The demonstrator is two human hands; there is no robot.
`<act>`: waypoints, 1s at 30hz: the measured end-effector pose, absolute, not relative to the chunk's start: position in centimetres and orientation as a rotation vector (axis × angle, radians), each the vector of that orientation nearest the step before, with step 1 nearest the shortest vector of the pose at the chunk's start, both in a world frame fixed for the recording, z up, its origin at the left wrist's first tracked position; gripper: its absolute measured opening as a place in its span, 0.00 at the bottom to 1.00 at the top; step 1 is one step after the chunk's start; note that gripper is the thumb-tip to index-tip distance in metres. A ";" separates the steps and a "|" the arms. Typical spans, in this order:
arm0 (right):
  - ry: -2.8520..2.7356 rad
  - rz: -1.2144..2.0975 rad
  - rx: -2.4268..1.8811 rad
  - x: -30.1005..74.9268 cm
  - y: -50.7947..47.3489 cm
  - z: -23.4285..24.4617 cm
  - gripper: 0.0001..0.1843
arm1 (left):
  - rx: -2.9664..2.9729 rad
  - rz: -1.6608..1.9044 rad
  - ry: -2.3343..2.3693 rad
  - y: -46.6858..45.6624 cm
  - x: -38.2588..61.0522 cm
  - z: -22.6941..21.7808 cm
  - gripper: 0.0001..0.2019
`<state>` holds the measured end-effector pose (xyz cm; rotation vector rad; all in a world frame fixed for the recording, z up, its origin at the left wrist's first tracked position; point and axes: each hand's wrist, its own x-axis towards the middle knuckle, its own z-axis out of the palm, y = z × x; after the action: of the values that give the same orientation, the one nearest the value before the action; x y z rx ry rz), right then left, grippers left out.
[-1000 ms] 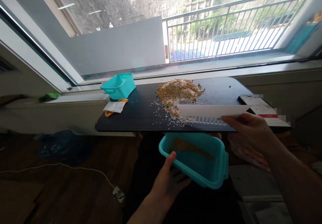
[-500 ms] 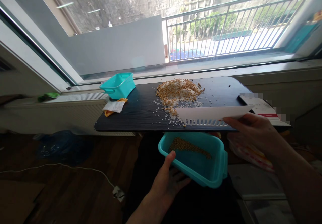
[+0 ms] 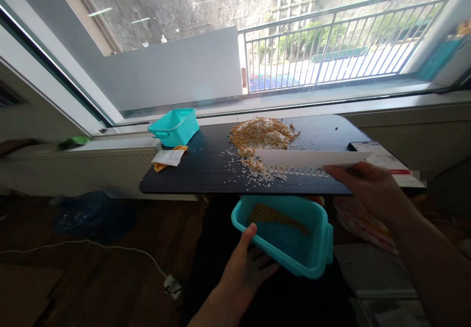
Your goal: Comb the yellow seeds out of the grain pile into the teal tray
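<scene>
My left hand (image 3: 248,265) holds a teal plastic basin (image 3: 320,246) by its near left side, thumb over the rim, just below the table's front edge. Yellow-brown beans (image 3: 274,215) lie in a band across its bottom. Pinched at its right end by my right hand (image 3: 371,185) is a thin white strip (image 3: 301,158) with a row of slots along its lower edge. It stands on edge above or on the table. By the strip's left end is a heaped mix of beans and white rice-like grains (image 3: 259,135), with loose grains scattered toward the front.
A smaller teal basin (image 3: 180,128) stands at the dark table's (image 3: 198,175) back left, behind a white packet on orange cloth (image 3: 169,158). A phone-like object and white-and-red card (image 3: 390,158) lie at the right. The window runs behind; a white cable (image 3: 143,252) crosses the floor.
The white strip in my right hand has moved slightly back from the table's front edge, showing more loose grains in front. My left hand and the basin stay nearly still.
</scene>
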<state>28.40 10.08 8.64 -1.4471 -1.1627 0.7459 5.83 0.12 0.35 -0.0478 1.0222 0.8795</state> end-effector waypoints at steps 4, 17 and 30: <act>-1.347 0.740 -1.314 26.9 15.6 7.7 0.17 | -0.045 0.899 0.972 -0.1 5.8 0.3 0.32; -1.499 0.958 -1.142 21.3 26.3 5.1 0.18 | -0.053 0.908 0.858 -0.2 4.9 0.3 0.31; -1.610 1.071 -1.110 22.6 25.9 3.9 0.22 | -0.088 0.941 0.889 -0.1 5.1 0.2 0.31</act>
<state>22.60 25.94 3.90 -1.1102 -1.6101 1.0707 5.09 -0.09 0.21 -0.0880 0.8891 0.9406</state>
